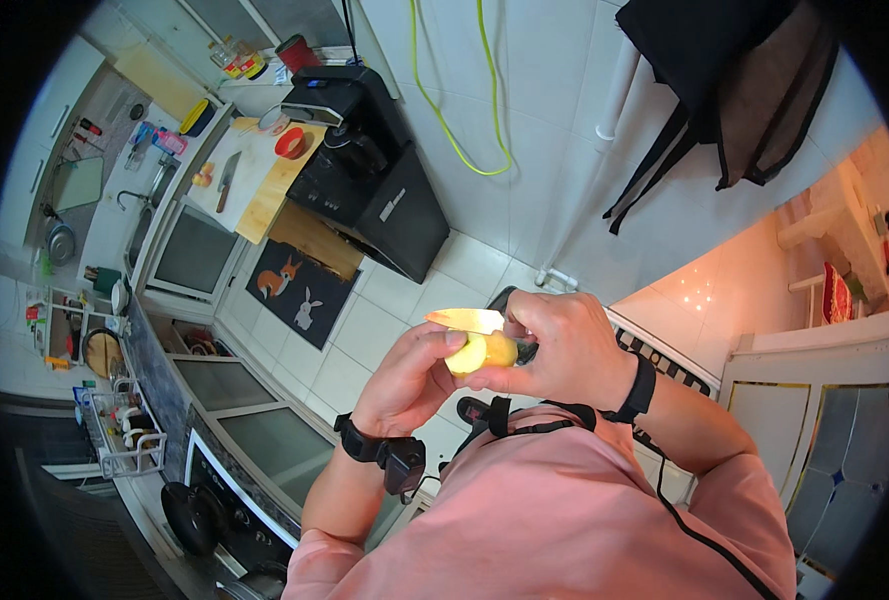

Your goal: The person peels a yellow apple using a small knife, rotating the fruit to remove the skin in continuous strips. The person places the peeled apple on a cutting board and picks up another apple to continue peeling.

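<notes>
My left hand [413, 379] cups a round, partly peeled yellow fruit [468, 355], its thumb on the pale bare flesh. I cannot settle whether it is an apple. A short knife lies across the top of the fruit, its bright blade [463, 320] pointing left. My right hand [568, 336] is closed around the knife's handle, which its fingers mostly hide. The right thumb rests against the fruit's lower side. Both hands meet in front of my chest, above the tiled floor [395, 315].
Farther off, a white cutting board [223, 176] bears a cleaver [228, 180] and several round fruits [203, 174]. Beside it stand a red bowl [290, 142] and a black appliance [347, 161]. A gas stove [242, 514] with a black pan [187, 517] is at lower left. A dark mat [302, 289] covers some floor.
</notes>
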The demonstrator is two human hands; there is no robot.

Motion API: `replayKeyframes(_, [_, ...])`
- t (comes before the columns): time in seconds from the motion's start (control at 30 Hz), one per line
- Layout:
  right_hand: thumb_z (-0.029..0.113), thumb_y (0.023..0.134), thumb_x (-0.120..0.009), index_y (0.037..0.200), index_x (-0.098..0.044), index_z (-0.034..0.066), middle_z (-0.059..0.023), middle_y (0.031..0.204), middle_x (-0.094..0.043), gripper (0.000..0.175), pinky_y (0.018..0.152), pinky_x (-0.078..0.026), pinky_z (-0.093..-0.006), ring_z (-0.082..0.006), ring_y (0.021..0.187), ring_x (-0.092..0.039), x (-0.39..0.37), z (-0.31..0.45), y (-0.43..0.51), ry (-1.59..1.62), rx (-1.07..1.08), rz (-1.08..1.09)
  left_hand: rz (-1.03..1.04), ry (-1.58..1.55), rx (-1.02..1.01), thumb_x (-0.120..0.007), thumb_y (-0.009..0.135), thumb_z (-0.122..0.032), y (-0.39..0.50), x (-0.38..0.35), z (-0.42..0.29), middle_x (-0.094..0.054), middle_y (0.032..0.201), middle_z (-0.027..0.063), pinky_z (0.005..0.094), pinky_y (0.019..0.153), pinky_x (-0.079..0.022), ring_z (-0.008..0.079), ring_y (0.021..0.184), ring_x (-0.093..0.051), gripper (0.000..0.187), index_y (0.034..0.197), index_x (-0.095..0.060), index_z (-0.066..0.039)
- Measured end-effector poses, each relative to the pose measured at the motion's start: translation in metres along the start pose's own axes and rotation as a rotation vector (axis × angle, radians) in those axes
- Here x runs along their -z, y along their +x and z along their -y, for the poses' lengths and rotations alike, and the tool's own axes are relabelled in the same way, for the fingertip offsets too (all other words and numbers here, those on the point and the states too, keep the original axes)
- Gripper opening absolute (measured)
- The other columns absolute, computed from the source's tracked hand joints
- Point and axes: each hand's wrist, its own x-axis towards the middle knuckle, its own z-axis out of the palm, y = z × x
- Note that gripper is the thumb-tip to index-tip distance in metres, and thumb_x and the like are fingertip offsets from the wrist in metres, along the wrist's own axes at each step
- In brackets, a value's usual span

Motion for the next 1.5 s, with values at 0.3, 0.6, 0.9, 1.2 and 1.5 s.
replayKeyframes(0.3, [0.068,0.076,-0.079,0.074,-0.056,0.0041,-0.0108,0.059,-0.058,0.068,0.047,-0.045,-0.0405,-0.0313,0.051,-0.060,0.029,-0.035,0.004,-0.020,0.052,0.011,-0.058,-0.010,-0.028,-0.061,0.098,-0.032,0.029,-0.024,0.012,-0.066,0.128,0.0100,0.0394,0.100,-0.051,0.0226,0.117,-0.065,0.049,0.136,-0.057,-0.002])
replayKeyframes(0.6, [0.075,0.074,-0.076,0.077,-0.054,0.0032,-0.0121,0.059,-0.057,0.075,0.047,-0.046,-0.0419,-0.0321,0.051,-0.060,0.045,-0.058,0.000,-0.050,0.056,0.034,-0.110,-0.145,-0.049,-0.059,0.101,-0.027,0.047,-0.058,0.022,-0.066,0.126,0.0090,0.0365,0.099,-0.052,0.0197,0.116,-0.064,0.043,0.135,-0.057,-0.002])
replayKeyframes(0.9, [0.074,0.077,-0.074,0.075,-0.054,0.0036,-0.0117,0.058,-0.058,0.073,0.047,-0.047,-0.0419,-0.0323,0.051,-0.061,0.039,-0.067,-0.006,-0.041,0.025,0.010,-0.159,-0.140,-0.038,-0.059,0.102,-0.026,0.050,-0.058,0.026,-0.067,0.123,0.0086,0.0329,0.092,-0.053,0.0181,0.110,-0.065,0.040,0.134,-0.057,-0.001])
replayKeyframes(1.2, [0.077,0.075,-0.074,0.075,-0.054,0.0036,-0.0113,0.058,-0.057,0.076,0.048,-0.046,-0.0418,-0.0329,0.051,-0.061,0.039,-0.063,-0.007,-0.004,-0.008,0.046,-0.136,-0.164,-0.067,-0.057,0.103,-0.022,0.049,-0.056,0.027,-0.067,0.124,0.0106,0.0330,0.091,-0.054,0.0183,0.109,-0.066,0.038,0.133,-0.057,0.002])
replayKeyframes(1.5, [0.076,0.065,-0.082,0.086,-0.056,0.0037,-0.0096,0.068,-0.062,0.079,0.055,-0.049,-0.0386,-0.0314,0.059,-0.065,0.044,-0.058,-0.009,-0.007,-0.065,0.124,-0.033,0.057,-0.032,-0.061,0.098,-0.032,0.048,-0.043,0.022,-0.065,0.127,0.0109,0.0397,0.102,-0.050,0.0223,0.117,-0.064,0.049,0.136,-0.056,0.000])
